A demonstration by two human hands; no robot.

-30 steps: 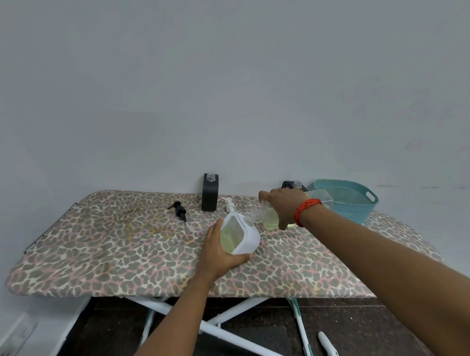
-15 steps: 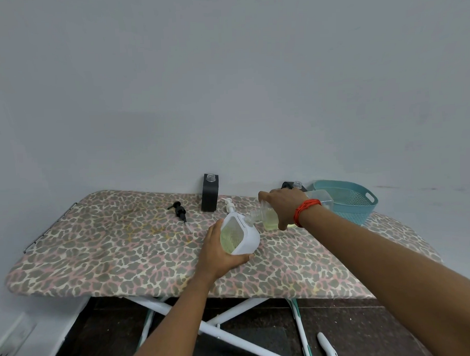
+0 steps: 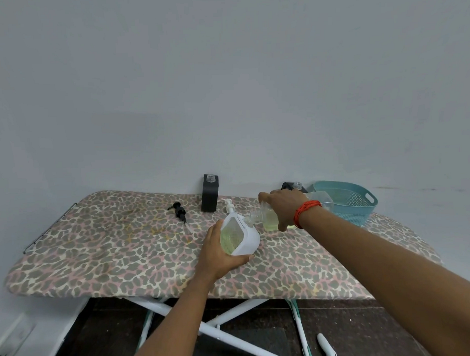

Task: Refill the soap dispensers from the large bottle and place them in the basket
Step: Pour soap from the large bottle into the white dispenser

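My left hand (image 3: 218,254) grips a white soap dispenser (image 3: 240,237) with a clear side window showing yellow-green soap; it rests tilted on the board. My right hand (image 3: 283,208) holds the large clear bottle (image 3: 270,216) tipped on its side, its neck at the dispenser's open top. A white pump head (image 3: 229,204) lies just behind the dispenser. A black dispenser (image 3: 210,193) stands open-topped by the wall. A second black dispenser (image 3: 292,187) shows partly behind my right hand. The teal basket (image 3: 346,203) sits at the far right.
Everything rests on a leopard-print ironing board (image 3: 111,248) against a grey wall. A black pump head (image 3: 179,210) with its tube lies left of the black dispenser. White crossed legs and a dark floor show below the board.
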